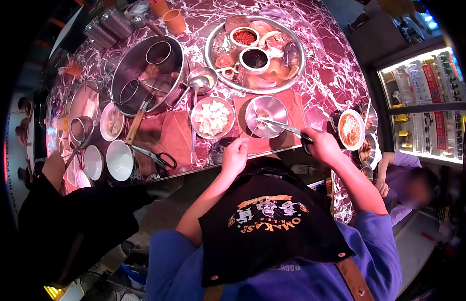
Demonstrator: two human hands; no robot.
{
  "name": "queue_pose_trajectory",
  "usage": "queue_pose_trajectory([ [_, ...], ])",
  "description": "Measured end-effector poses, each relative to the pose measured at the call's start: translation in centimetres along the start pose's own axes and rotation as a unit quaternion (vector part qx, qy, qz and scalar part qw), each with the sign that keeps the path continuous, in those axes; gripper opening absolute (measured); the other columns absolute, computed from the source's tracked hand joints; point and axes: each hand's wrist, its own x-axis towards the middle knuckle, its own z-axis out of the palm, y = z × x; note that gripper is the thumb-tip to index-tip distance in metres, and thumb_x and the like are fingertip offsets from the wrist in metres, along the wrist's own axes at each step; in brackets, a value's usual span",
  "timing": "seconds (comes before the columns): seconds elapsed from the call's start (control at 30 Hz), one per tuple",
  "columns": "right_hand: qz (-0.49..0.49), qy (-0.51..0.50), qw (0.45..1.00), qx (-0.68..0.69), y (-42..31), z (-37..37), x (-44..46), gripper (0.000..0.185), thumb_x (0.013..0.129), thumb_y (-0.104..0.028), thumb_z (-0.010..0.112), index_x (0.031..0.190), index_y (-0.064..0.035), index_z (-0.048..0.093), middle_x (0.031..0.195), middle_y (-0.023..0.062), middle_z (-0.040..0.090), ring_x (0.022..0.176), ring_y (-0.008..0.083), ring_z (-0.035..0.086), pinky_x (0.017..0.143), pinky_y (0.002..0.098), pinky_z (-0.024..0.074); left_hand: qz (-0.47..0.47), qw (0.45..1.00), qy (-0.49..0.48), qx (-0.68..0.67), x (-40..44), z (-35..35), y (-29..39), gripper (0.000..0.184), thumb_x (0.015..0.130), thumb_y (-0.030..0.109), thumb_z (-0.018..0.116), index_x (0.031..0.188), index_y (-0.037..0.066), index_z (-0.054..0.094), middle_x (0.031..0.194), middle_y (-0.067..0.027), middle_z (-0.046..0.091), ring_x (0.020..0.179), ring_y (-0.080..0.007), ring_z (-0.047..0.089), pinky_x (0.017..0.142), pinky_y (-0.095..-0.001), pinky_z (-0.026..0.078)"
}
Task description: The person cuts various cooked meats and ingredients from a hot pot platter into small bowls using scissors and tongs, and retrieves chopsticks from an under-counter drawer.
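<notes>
My right hand (322, 146) is closed around the black handles of a pair of scissors (288, 128). Their blades reach over a steel bowl (253, 109) standing on a brown cloth (289, 108). A small pale piece of food (263, 114) lies in this bowl, close to the blade tips. My left hand (236, 156) is closed at the bowl's near side, gripping a thin, light utensil (253, 131) that points into the bowl; its exact kind cannot be made out. Just left stands a bowl of white food chunks (213, 117).
A big pot (117, 103) with strainers, a ladle (197, 83) and a round tray of meats and sauces (209, 55) sit further back. Other scissors (160, 157) lie near empty white bowls (119, 160). A sauce-filled bowl (351, 129) is right. People stand on both sides.
</notes>
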Motion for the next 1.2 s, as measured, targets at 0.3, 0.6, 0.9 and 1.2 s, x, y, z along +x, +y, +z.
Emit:
queue_pose_trajectory([
  [0.3,0.012,-0.047,0.999,0.001,-0.4,-2.8,1.5,0.055,0.073,-0.02,0.072,0.123,-0.0047,0.056,0.099,0.0218,0.069,0.094,0.0378,0.068,0.083,0.0439,0.0533,0.125,0.966,0.01,0.224,-0.8,-2.0,3.1,0.021,0.093,0.013,0.057,0.11,0.007,0.067,0.094,-0.0167,0.071,0.084,-0.038,0.068,0.069,-0.046,0.055],
  [0.6,-0.013,-0.081,0.997,0.01,2.6,-2.7,5.5,0.037,0.075,-0.015,0.069,0.112,-0.0074,0.067,0.098,0.0174,0.071,0.095,0.0356,0.068,0.085,0.0428,0.0534,0.101,0.956,-0.018,0.273,-0.2,-6.8,5.9,0.022,0.088,0.012,0.057,0.107,0.009,0.067,0.094,-0.0165,0.07,0.081,-0.0396,0.068,0.071,-0.05,0.054],
  [0.9,-0.041,0.013,0.998,0.04,3.5,-14.8,14.5,0.045,0.077,-0.018,0.069,0.119,-0.0068,0.06,0.101,0.0187,0.07,0.097,0.0363,0.068,0.087,0.0432,0.0533,0.116,0.963,0.142,0.196,16.1,-9.7,10.1,0.02,0.092,0.016,0.059,0.105,0.006,0.07,0.094,-0.0201,0.07,0.088,-0.0404,0.068,0.078,-0.0459,0.055],
  [1.2,-0.097,0.174,0.97,-0.14,6.9,-14.9,38.8,0.052,0.075,-0.023,0.069,0.123,-0.0107,0.051,0.101,0.0179,0.062,0.102,0.0363,0.063,0.087,0.047,0.0523,-0.098,0.969,0.141,-0.176,39.5,-0.3,8.6,0.021,0.095,0.007,0.057,0.111,-0.002,0.067,0.069,-0.0025,0.06,0.05,-0.01,0.051,0.045,-0.0255,0.04],
])
